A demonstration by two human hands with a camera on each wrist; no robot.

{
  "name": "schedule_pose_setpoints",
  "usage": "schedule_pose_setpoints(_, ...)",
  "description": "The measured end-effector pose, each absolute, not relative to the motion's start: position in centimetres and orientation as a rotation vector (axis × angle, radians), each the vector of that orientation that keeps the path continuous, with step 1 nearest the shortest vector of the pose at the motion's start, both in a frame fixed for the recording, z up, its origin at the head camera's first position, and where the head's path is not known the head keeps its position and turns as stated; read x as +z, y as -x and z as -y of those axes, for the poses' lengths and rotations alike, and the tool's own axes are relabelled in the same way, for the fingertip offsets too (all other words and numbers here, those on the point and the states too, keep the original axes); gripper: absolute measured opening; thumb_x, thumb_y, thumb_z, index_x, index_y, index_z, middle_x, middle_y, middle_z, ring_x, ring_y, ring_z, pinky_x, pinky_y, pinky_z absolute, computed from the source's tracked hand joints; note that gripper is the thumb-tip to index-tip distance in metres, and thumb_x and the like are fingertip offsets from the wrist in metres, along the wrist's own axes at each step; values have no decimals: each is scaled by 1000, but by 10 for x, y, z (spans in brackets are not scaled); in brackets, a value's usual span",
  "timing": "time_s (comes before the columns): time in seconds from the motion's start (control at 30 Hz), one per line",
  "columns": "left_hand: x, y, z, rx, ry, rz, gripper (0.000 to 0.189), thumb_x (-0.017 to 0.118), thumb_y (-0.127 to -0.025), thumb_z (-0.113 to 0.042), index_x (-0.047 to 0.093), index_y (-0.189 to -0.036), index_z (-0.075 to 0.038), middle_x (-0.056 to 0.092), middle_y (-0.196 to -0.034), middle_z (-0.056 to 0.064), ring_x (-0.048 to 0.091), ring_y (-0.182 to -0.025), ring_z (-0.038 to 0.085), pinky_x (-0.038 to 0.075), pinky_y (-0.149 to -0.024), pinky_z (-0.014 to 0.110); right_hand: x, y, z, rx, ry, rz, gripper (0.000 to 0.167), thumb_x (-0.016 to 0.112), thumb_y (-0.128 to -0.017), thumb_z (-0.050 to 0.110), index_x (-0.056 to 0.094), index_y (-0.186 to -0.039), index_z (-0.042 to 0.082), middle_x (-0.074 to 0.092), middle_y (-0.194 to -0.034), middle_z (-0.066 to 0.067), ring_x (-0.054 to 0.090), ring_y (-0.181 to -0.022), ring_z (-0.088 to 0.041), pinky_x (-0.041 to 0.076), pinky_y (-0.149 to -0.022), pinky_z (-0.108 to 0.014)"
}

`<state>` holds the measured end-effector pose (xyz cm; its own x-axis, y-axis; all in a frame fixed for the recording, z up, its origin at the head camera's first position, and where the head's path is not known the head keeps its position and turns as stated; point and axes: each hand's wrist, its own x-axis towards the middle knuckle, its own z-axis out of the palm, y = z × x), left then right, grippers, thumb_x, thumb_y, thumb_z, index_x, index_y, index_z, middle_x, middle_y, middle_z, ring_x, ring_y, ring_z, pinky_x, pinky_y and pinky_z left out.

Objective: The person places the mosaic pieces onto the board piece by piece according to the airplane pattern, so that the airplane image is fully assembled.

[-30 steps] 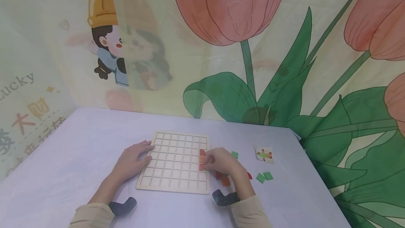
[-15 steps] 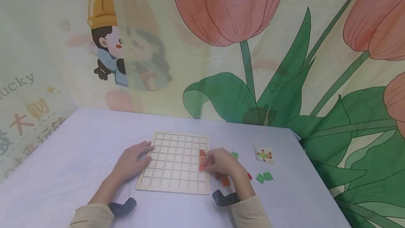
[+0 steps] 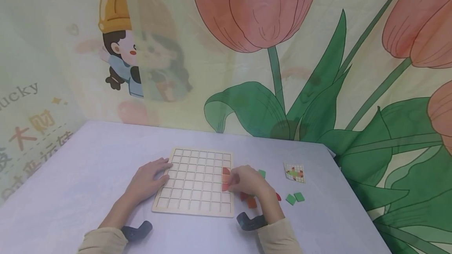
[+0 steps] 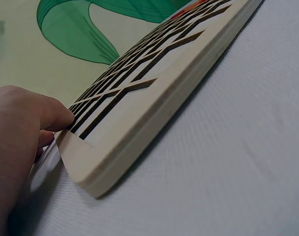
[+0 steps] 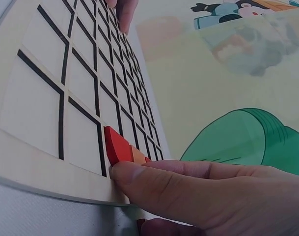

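Fingers of the right hand (image 3: 248, 179) are bent, and the thumb and pointing finger pinch the near red piece (image 5: 117, 147) at its edge, with almost no gap left between their tips. Fingers of the left hand (image 3: 148, 177) are loose and apart; they have hold of nothing and just touch the left edge of the board (image 3: 190, 175).

That makes two hands and one board, which lies flat on the bench (image 3: 197, 236). Three pieces sit in a line by its right edge: the near red piece, one orange piece (image 3: 226, 177) in the middle and the far red piece (image 3: 226, 171). Right of the board, one green piece (image 3: 261, 173) peeks out past the right hand, and two green pieces (image 3: 299, 196) lie farther off. One loose orange piece (image 3: 252, 202) is near the board, next to a bit of red (image 3: 243, 196). Another red piece (image 3: 278, 196) pokes out by the right wrist. The hand covers part of this spot, so the full count cannot be told. One picture card (image 3: 294, 172) lies behind the two green pieces.

Only the head view shows the card and the green pieces. The right wrist view shows how thick the near red piece is. The left wrist view shows the board's thick wooden side and round corner.
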<state>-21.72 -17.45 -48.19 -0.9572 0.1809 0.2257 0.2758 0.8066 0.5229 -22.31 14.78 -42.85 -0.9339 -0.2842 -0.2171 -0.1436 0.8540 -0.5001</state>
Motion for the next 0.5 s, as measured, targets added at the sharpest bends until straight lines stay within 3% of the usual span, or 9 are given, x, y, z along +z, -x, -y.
schedule_pose_setpoints(0.5,-482,217,175,-861,377,2816,39,58,-89,-23,61,-126,-9,52,-140,12,42,-133,37,29,-108,62,-430,223,-151,-790,291,-2709,12,76,-78,16,65,-79,19,63,-69,0,60,-50,-17,52,-48,-30)
